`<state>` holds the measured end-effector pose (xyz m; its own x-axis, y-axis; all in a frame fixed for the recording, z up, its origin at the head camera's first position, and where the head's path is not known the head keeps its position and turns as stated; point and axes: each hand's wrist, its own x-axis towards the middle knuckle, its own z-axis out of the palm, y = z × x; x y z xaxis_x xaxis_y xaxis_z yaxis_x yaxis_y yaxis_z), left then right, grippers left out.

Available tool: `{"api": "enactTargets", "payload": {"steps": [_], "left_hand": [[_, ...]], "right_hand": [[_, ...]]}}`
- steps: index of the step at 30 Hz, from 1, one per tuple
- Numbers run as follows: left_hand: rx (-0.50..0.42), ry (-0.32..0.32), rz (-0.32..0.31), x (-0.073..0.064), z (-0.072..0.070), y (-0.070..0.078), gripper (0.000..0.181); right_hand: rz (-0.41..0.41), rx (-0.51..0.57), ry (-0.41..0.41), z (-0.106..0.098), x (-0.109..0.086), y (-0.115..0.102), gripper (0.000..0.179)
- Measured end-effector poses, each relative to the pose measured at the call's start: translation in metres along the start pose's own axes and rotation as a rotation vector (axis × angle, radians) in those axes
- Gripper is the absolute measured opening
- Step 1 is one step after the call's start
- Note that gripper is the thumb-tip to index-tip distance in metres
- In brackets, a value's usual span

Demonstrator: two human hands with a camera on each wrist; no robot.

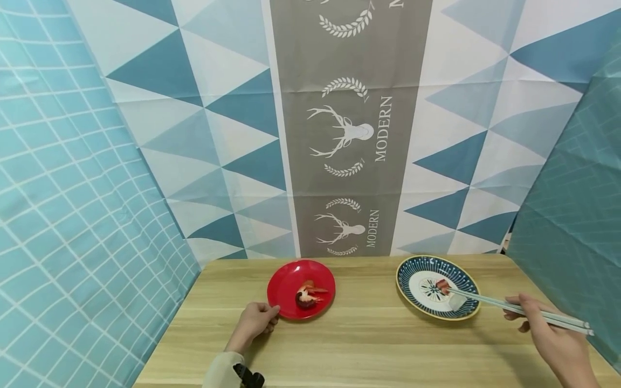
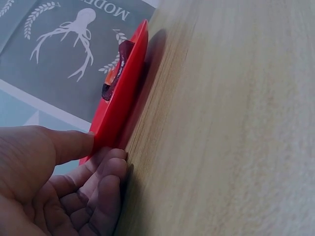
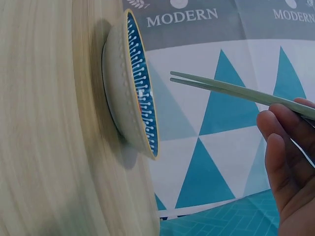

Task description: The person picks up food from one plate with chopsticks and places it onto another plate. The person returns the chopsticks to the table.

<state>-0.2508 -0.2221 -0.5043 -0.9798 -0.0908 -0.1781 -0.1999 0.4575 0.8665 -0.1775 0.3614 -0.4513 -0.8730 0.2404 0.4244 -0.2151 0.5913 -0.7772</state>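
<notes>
My left hand [image 1: 257,320] pinches the near-left rim of a red plate [image 1: 280,293], thumb on top and curled fingers below. On that plate lies food [image 1: 306,297], dark brown along one edge with pale and orange parts. At the right, my right hand [image 1: 555,334] holds a pair of pale green chopsticks [image 1: 519,309]. Their tips overlap a small reddish piece of food [image 1: 442,286] in the head view; in the right wrist view the chopsticks [image 3: 221,87] hold nothing and stand above the blue-and-white patterned dish [image 1: 412,275]. A whitish piece [image 1: 457,302] also lies in this dish.
Both dishes stand toward the back of a wooden table [image 1: 359,345]. A patterned cloth [image 1: 349,161] hangs behind it, with blue cloths at the left [image 1: 73,188] and right [image 1: 572,215].
</notes>
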Motion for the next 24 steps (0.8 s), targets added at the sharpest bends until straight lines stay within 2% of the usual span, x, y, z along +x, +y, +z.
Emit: {"api": "enactTargets", "payload": {"steps": [4, 13, 24], "left_hand": [[0.001, 0.001, -0.004, 0.001, 0.001, -0.001, 0.032], [-0.010, 0.008, 0.005, 0.002, 0.001, -0.002, 0.032], [-0.020, 0.015, 0.000, 0.000, 0.001, -0.001, 0.032]], "right_hand": [[0.028, -0.038, 0.004, -0.003, -0.001, 0.004, 0.032], [0.020, -0.105, 0.013, -0.006, -0.002, 0.008, 0.042], [0.004, -0.123, -0.058, -0.004, -0.004, 0.019, 0.035]]}}
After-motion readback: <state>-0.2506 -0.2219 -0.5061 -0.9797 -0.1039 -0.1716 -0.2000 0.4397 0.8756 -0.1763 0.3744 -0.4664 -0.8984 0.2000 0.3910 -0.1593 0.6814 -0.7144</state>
